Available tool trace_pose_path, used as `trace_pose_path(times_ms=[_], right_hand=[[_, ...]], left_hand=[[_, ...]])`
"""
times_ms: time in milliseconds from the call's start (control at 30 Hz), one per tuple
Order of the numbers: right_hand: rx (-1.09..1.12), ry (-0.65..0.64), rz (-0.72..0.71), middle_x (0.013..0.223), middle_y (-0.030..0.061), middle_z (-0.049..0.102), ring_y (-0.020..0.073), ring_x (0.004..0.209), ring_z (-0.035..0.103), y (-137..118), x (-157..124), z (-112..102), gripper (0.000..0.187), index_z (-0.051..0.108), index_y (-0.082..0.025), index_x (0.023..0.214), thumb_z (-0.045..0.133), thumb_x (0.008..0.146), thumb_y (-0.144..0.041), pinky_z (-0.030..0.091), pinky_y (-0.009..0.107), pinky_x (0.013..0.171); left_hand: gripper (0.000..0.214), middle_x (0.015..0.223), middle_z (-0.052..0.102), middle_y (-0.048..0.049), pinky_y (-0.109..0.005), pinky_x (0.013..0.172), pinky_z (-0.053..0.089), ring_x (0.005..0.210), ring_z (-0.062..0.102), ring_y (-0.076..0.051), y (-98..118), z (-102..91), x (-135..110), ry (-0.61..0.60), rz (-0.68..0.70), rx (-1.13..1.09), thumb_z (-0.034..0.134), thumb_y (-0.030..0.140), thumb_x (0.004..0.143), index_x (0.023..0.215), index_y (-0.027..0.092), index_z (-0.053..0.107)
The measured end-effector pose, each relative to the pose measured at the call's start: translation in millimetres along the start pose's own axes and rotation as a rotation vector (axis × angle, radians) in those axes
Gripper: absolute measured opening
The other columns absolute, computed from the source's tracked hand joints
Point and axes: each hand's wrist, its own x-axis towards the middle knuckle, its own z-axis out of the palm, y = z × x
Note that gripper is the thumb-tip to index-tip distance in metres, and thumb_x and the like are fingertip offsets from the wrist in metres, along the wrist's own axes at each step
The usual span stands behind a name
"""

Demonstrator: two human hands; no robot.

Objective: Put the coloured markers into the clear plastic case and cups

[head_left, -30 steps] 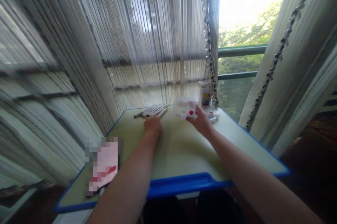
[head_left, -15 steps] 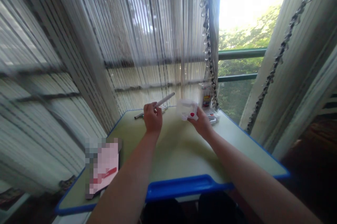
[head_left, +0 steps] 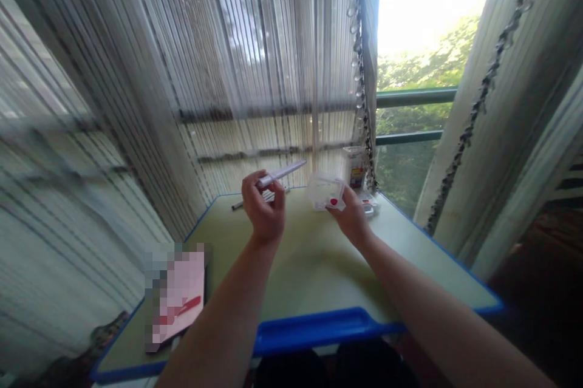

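Note:
My left hand (head_left: 264, 209) is raised above the green table (head_left: 314, 254), fingers pinched round a white marker pen (head_left: 282, 173) that points up and to the right. My right hand (head_left: 350, 212) holds a clear plastic case with a red dot (head_left: 325, 192) tilted just above the table's far side. A few more marker pens (head_left: 255, 198) lie on the table behind my left hand, mostly hidden by it.
A clear container with a coloured label (head_left: 355, 166) stands at the far edge by the curtain. Small items (head_left: 368, 204) lie beside my right hand. A pink, blurred-out flat object (head_left: 177, 291) rests at the near left. Striped curtains surround the table; a blue rim (head_left: 314, 324) edges it.
My left hand took one pen from the row on the table and lifted it, then turned toward the case. My right hand kept the case nearly still.

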Motion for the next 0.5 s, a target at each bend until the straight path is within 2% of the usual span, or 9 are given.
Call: trace_pose_path(times_ms=[133,267,400,500], right_hand=[[-0.005,0.019,-0.032,0.123,0.0123,0.057,0.0277,0.116,0.053,-2.0,-1.9,0.0,0.062,0.046,-0.024,0.131,0.065,0.072,-0.021,0.041,0.050,0.099],[-0.040,0.023,-0.049,0.119,0.0121,0.059,0.0284,0.113,0.054,-3.0,-2.7,1.0,0.061,0.047,-0.025,0.130,0.065,0.072,-0.022,0.043,0.051,0.097],[-0.052,0.025,-0.059,0.118,0.0126,0.060,0.0287,0.111,0.056,-6.3,-2.1,0.1,0.060,0.049,-0.024,0.127,0.067,0.070,-0.023,0.044,0.051,0.095],[-0.046,0.025,-0.045,0.117,0.0121,0.061,0.0285,0.110,0.056,-8.3,-1.0,-1.7,0.058,0.051,-0.024,0.126,0.067,0.070,-0.023,0.043,0.050,0.096]], left_hand=[[0.028,0.100,0.053,-0.0075,-0.026,0.075,0.053,0.087,0.059,-0.014,5.8,-2.3,3.4,0.046,-0.082,-0.080,0.050,0.028,0.084,0.110,0.017,0.046],[0.021,0.092,0.053,-0.0034,-0.023,0.063,0.054,0.069,0.062,-0.009,12.0,-0.1,10.9,0.113,-0.237,-0.235,0.051,0.030,0.084,0.100,0.018,0.045],[0.021,0.082,0.057,0.0003,-0.027,0.069,0.057,0.072,0.067,-0.012,12.4,8.1,16.9,0.126,-0.539,-0.489,0.059,0.027,0.076,0.087,0.018,0.043],[0.022,0.079,0.060,-0.0004,-0.030,0.073,0.057,0.077,0.068,-0.014,4.9,13.4,16.2,0.011,-0.799,-0.619,0.062,0.023,0.069,0.074,0.018,0.041]])
